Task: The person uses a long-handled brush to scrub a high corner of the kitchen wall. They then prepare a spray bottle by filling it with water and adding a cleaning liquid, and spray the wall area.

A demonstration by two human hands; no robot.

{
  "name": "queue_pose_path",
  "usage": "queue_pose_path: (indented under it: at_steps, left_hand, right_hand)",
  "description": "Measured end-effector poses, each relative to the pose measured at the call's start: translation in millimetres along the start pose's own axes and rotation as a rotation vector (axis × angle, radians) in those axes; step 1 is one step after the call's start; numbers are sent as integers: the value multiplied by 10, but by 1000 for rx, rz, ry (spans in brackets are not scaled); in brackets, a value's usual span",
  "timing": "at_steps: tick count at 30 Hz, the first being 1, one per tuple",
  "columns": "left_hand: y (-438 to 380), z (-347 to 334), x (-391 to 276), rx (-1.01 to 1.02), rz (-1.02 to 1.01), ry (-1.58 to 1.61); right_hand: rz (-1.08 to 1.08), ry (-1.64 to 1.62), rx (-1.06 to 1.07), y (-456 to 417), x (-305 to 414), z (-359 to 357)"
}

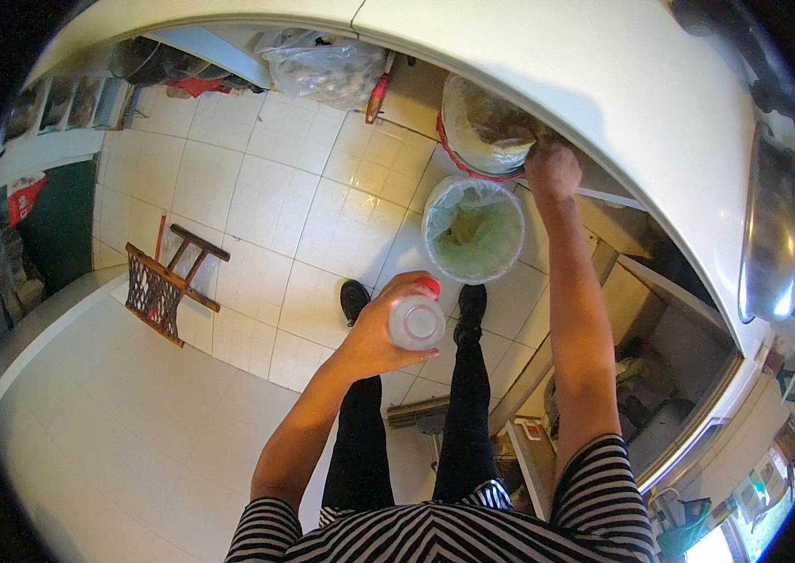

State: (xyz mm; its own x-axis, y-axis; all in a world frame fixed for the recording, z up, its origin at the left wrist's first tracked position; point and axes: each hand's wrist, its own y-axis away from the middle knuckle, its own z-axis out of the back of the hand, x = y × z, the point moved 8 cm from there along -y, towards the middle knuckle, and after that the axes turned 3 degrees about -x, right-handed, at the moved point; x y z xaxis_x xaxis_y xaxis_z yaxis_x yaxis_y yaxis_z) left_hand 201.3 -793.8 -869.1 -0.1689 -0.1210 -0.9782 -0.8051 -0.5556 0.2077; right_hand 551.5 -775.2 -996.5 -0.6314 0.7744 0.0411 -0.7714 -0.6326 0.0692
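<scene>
My left hand [376, 331] is wrapped around a translucent plastic container [417, 324], whose round end faces up towards me. A red part [429, 285] shows beside it at my fingers. My right hand [553, 169] reaches forward to the edge of a bag-lined bucket [457, 119] with a red rim, close to the white counter's edge. Its fingers point away from me and are partly hidden, so whether they grip anything is unclear. Just nearer stands a second bin [473, 229] lined with a clear plastic bag, with some dark matter at its bottom.
A white counter [650, 91] curves overhead at the right, carrying a shiny metal vessel [774, 225]. On the tiled floor [263, 204] sit a small wooden stool [172, 281] at left and a broom head [417, 412] by my legs. A full plastic bag [323, 67] lies beyond.
</scene>
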Motion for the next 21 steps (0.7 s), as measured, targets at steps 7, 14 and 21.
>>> queue_pose_path:
  at_steps: [7,14,21]
  left_hand:
    - [22,-19,109,-38,2,-18]
    - [-72,-50,160,-80,-18,-36]
    - [-268,-101,195,-166,-119,-83]
  right_hand:
    - [-63,-191,57,-183,188,-268]
    - [-82,-544,24,-220,-285,-704]
    - [-517,-1426,212,217,-510,-790]
